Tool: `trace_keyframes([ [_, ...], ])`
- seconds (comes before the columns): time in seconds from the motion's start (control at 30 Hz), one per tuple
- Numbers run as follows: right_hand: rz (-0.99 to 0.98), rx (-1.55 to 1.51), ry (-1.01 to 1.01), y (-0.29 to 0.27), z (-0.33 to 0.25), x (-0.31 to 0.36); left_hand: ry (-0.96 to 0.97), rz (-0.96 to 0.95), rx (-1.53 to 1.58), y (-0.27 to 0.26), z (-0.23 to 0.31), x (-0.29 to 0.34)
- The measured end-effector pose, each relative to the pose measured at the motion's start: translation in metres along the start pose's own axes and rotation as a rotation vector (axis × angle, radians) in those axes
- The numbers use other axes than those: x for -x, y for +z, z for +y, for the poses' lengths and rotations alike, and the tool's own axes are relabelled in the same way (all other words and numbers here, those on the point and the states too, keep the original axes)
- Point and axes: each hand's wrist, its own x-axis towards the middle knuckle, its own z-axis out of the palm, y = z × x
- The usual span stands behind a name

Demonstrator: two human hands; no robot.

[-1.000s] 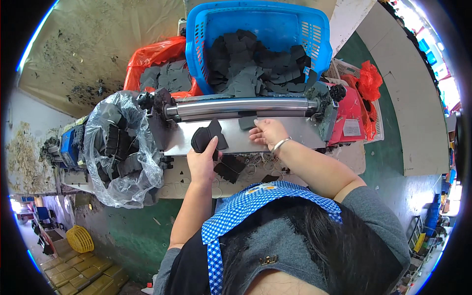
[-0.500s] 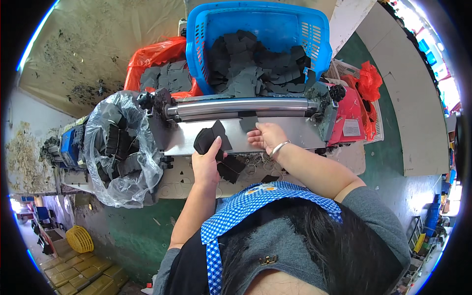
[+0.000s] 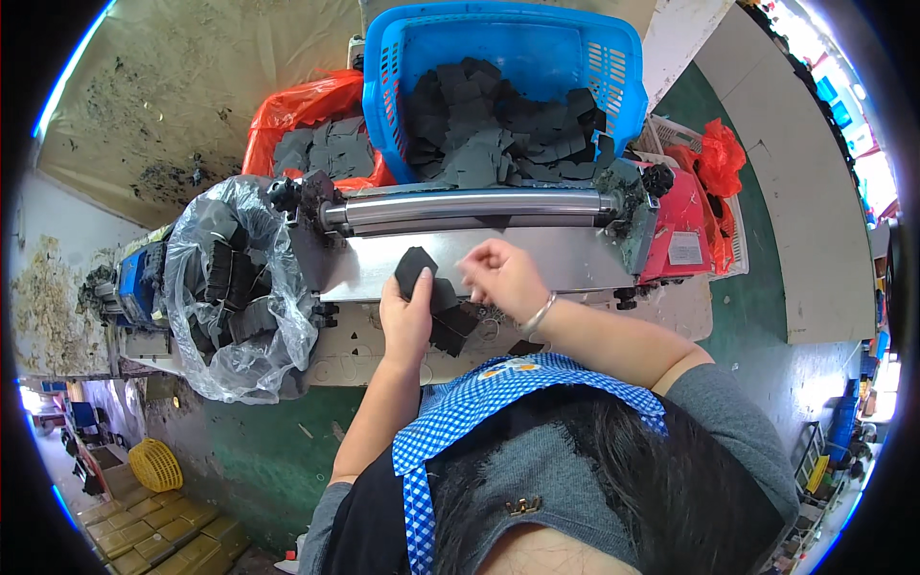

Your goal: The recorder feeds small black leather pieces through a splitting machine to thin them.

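Note:
My left hand [image 3: 406,321] is closed around a small stack of flat black pieces [image 3: 415,269], thumb on top, over the front edge of the metal feed plate [image 3: 364,264]. Just right of it, my right hand [image 3: 508,280] hovers above the plate with its fingers loosely curled and apart. Its fingertips are blurred, and I see nothing in them. Beyond the hands runs a shiny metal roller [image 3: 470,209] of the machine. One black piece [image 3: 494,221] lies at the roller, only a small part showing. More black pieces [image 3: 453,331] lie below my left hand.
A blue basket [image 3: 513,14] full of black pieces stands behind the roller. Left of it is a red bag [image 3: 307,94] with more pieces. A clear plastic bag [image 3: 251,369] of bundled black pieces sits left of the machine. A red machine housing [image 3: 676,211] stands right.
My right hand has let go of the black piece and moved left toward the stack. That piece has gone in at the roller. The stack in my left hand has tilted.

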Motion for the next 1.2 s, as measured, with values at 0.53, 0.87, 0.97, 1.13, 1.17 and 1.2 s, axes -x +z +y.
trace_keyframes([
  [0.53, -0.09, 0.36, -0.484, 0.006, 0.007, 0.01, -0.349, -0.304, 0.403, -0.02, 0.032, 0.006],
  [0.87, 0.192, -0.289, 0.356, -0.024, 0.023, -0.03, 0.04, 0.006, -0.175, -0.026, 0.029, 0.005],
  [0.97, 0.279, -0.319, 0.315, -0.03, 0.017, -0.034, 0.135, 0.04, -0.409, -0.024, 0.037, 0.007],
  [1.13, -0.129, 0.323, -0.228, 0.008, 0.016, -0.001, -0.134, -0.164, 0.053, -0.007, 0.023, 0.01],
  [1.17, -0.122, 0.302, -0.225, 0.008, 0.011, 0.001, -0.157, -0.167, 0.117, -0.007, 0.023, 0.009],
  [1.2, -0.119, 0.303, -0.225, 0.005, 0.012, -0.001, -0.157, -0.17, 0.117, -0.005, 0.024, 0.009],
])
